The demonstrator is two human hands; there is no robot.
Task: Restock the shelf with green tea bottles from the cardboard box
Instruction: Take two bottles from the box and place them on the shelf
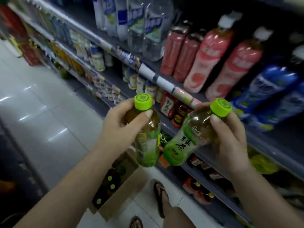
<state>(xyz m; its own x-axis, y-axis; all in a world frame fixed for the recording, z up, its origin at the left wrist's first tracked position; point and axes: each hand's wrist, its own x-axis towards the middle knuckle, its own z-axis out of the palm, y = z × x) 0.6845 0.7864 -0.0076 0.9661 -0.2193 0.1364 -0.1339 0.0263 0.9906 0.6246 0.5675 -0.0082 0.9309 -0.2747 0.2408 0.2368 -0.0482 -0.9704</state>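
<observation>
Shelves (164,83) fill the top and right of the view, packed with drinks: pink bottles (230,63) and blue bottles (271,89) above, small jars lower down. I cannot make out an open spot for the tea.

Below the shelves, on the white floor (41,112), sits the box (118,199). It is open, and a few green caps show inside, so more bottles wait there. A foot in a sandal (160,196) stands just beside the box.

Out in front of the shelves, above the box, are two tea bottles. The left hand (121,127) is wrapped tight around the neck of the left bottle (146,143), which stands nearly upright. The right hand (228,134) is closed the same way around the neck of the right bottle (184,140), which tilts so its bottom swings in toward the left bottle. The two bottoms are very near each other; I cannot tell if they touch.

Both bottles look full, so they will likely feel a bit heavy. The plastic is thin and may squash if squeezed hard, and the smooth wrap could slip. The neck just under the cap (142,101) is hard and narrow, a good place to hold. For setting one down, a grip around the middle may keep it steadier
</observation>
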